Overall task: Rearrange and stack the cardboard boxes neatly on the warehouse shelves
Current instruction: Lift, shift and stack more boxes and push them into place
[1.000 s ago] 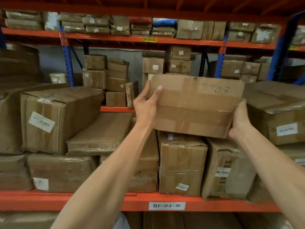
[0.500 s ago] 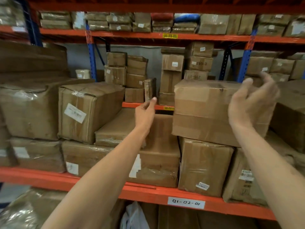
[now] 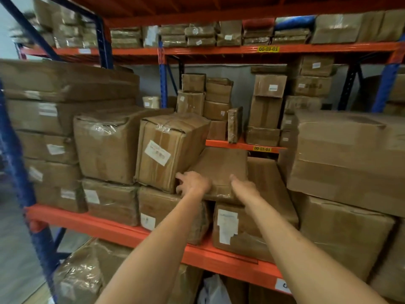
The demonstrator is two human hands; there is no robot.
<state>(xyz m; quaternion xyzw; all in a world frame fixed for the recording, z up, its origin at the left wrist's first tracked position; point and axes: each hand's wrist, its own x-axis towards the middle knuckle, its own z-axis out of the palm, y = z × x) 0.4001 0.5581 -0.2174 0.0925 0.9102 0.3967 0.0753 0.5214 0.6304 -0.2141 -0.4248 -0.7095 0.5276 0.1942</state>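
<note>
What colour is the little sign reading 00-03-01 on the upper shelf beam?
Yellow with dark lettering, the sign sits on an orange beam; the head view shows it.

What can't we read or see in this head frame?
- Front edge of the flat box: covered by the left hand and right hand, so the grip can't be judged.
- White shelf tag: cut off behind the right forearm.
- Box label: print too small.
- Left boxes: motion-blurred.

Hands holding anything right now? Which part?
Both hands are on the flat box: left hand at its near left corner, right hand on its near right edge. Contact shows, but a closed grip cannot be told; the box lies on the stack.
</note>
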